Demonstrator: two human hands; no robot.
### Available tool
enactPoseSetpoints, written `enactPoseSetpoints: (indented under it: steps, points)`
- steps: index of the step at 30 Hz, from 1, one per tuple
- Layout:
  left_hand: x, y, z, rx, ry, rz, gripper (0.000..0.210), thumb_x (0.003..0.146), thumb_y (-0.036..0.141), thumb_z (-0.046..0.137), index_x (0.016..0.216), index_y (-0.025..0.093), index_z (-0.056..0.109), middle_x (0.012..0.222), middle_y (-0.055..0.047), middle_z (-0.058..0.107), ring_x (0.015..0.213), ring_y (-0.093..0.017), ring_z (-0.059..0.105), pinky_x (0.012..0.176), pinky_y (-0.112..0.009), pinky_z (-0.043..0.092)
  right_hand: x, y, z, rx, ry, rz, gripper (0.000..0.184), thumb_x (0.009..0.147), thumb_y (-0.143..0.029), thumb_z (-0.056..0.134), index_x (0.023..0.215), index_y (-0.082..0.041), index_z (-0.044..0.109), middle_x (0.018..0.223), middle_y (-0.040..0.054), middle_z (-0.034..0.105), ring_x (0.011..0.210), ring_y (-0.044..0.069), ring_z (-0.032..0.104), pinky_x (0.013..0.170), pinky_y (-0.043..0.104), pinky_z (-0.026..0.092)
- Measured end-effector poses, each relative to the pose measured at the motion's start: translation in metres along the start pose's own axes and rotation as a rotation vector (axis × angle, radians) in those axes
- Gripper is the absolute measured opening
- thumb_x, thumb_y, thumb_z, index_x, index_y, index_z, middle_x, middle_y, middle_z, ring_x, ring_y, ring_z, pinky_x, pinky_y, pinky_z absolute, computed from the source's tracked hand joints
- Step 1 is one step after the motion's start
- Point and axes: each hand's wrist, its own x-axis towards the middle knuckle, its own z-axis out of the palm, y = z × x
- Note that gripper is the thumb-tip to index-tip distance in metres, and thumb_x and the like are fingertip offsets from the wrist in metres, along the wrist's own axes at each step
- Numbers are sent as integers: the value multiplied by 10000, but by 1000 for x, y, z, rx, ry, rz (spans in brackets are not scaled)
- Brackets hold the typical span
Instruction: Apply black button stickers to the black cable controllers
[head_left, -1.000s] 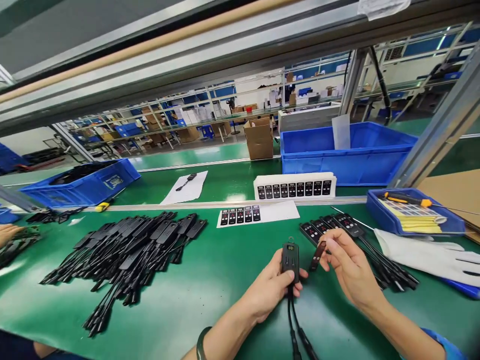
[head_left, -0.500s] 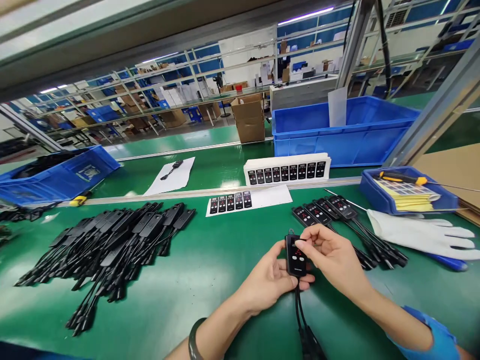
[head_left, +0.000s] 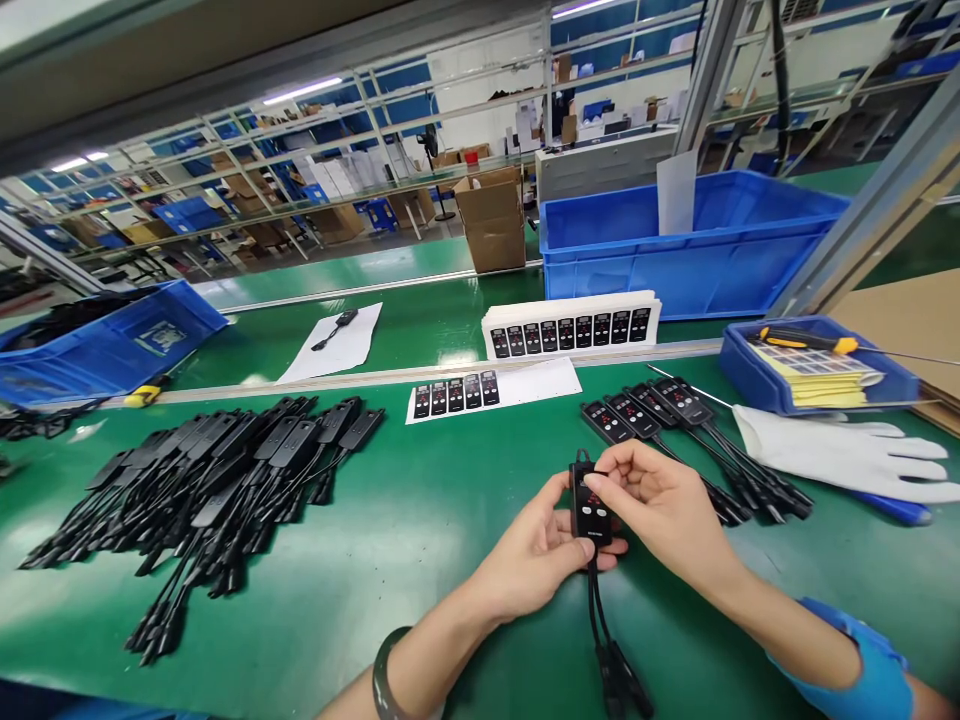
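My left hand (head_left: 534, 552) grips a small black controller unit (head_left: 589, 508) from below, its two black cables trailing toward me over the green mat. My right hand (head_left: 654, 502) rests its fingertips on the unit's face, pressing on a black label with red markings. Just right of my hands lies a row of several labelled controllers (head_left: 645, 409) with their cables. A white sheet with black labels (head_left: 480, 389) lies ahead of my hands, and a stack of label sheets (head_left: 571, 324) stands behind it.
A large pile of unlabelled black controllers (head_left: 225, 470) covers the mat on the left. A white glove (head_left: 847, 455) and a small blue tray (head_left: 817, 372) with a screwdriver sit at right. Blue bins (head_left: 697, 245) and a cardboard box (head_left: 493, 222) stand beyond the rail.
A second ago my right hand held the label apart from the unit. It has since been laid on the unit's face, and my fingers now press on it.
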Motion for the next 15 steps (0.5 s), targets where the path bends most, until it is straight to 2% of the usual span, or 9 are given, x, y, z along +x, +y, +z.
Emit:
enactPoseSetpoints:
  steps: [7,15]
  points:
    - [0,-5,-1,0,-9,68,581,776,331,700,1270,258,403,948,-32,614,933,-184,649,876,-344,488,0,0,0,-8,17,9,206,777,-374,683,770,-193,583,620,-12,542,545,136,519,470,224,436]
    - [1,-6,-2,100,-6,51,562,810,345,660,1279,216,378,967,-72,623,904,-182,653,859,-343,489,1,4,0,-90,39,-15,182,797,-351,666,781,-192,578,618,-20,529,535,131,512,466,226,432]
